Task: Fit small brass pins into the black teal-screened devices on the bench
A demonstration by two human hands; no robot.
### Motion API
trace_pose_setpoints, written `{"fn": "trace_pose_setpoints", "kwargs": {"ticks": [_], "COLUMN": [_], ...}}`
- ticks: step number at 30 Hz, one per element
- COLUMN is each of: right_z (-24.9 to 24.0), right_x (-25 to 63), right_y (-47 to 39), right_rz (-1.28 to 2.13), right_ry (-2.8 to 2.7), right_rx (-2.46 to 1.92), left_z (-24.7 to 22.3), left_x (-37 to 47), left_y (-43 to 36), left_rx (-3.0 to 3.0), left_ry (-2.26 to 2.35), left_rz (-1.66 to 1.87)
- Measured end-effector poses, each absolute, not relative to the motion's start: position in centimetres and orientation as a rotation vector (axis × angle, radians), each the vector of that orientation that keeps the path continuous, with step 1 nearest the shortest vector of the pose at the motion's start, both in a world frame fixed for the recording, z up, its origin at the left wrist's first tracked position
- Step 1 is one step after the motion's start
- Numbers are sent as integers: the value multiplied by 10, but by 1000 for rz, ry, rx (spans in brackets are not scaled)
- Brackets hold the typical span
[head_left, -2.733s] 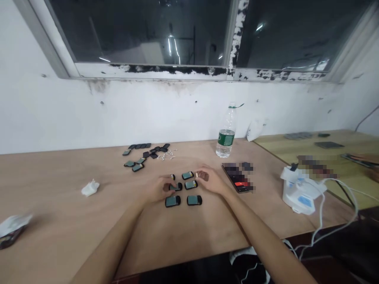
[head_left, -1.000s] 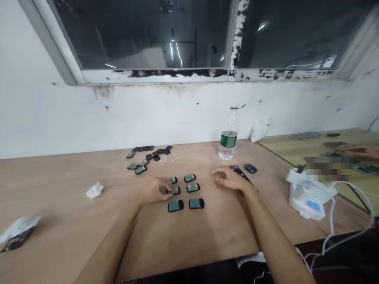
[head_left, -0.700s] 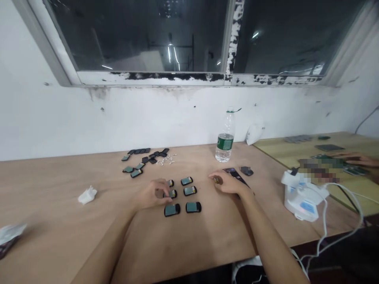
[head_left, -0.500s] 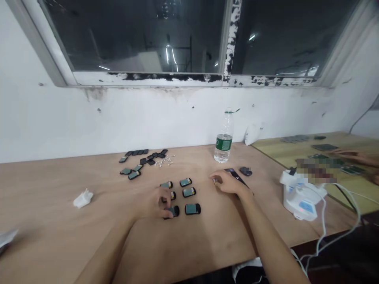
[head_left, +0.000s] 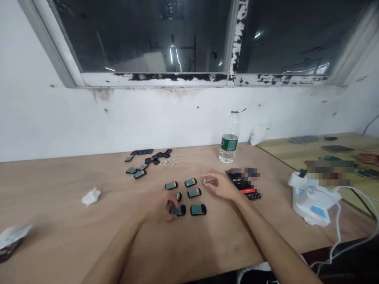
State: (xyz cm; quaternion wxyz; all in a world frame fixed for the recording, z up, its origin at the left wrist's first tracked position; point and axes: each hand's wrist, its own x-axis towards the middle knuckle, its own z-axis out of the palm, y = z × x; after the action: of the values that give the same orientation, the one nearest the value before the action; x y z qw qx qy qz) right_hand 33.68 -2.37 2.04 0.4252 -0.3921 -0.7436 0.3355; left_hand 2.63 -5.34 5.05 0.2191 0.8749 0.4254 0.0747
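Several small black cases with green circuit boards lie in two columns before me, among them the front right case (head_left: 198,210) and the back right case (head_left: 190,182). My left hand (head_left: 161,205) has thumb and fingers closed about the left end of the front left case (head_left: 178,210), which lies flat on the table. It partly covers the case behind. Pinched in the fingertips of my right hand (head_left: 220,185) is a small white and yellow piece (head_left: 204,181), too small to name. That hand hovers just right of the back right case.
A phone (head_left: 244,185) lies right of my right hand, with a water bottle (head_left: 229,144) behind. More black cases (head_left: 143,152) and small white pieces (head_left: 170,159) are at the back. Crumpled tissue (head_left: 91,196) lies left; a white device (head_left: 310,201) with cables stands right. Another person's hand (head_left: 368,157) shows far right.
My right hand has moved left, nearer the cases, with the small piece in its fingertips, uncovering more of the phone. My left hand stays at the front left case. The view has shifted slightly.
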Motion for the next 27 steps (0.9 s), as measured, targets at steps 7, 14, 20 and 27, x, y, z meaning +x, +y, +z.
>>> {"fn": "trace_pose_setpoints", "kwargs": {"ticks": [7, 14, 20, 27], "right_z": [23, 19, 19, 21], "right_x": [303, 294, 289, 285], "right_y": [-42, -45, -47, -49], "right_rz": [1030, 888, 715, 627], "right_ry": [-1636, -1718, -1793, -1834], "right_rx": [-788, -660, -616, -592], "left_z": [38, 32, 30, 33], "left_x": [40, 45, 52, 58], "left_y": [-51, -45, -48, -51], "left_rx": [2585, 2615, 2604, 2300], "left_ry": [1048, 915, 852, 970], "left_rz": [715, 977, 1119, 1251]}}
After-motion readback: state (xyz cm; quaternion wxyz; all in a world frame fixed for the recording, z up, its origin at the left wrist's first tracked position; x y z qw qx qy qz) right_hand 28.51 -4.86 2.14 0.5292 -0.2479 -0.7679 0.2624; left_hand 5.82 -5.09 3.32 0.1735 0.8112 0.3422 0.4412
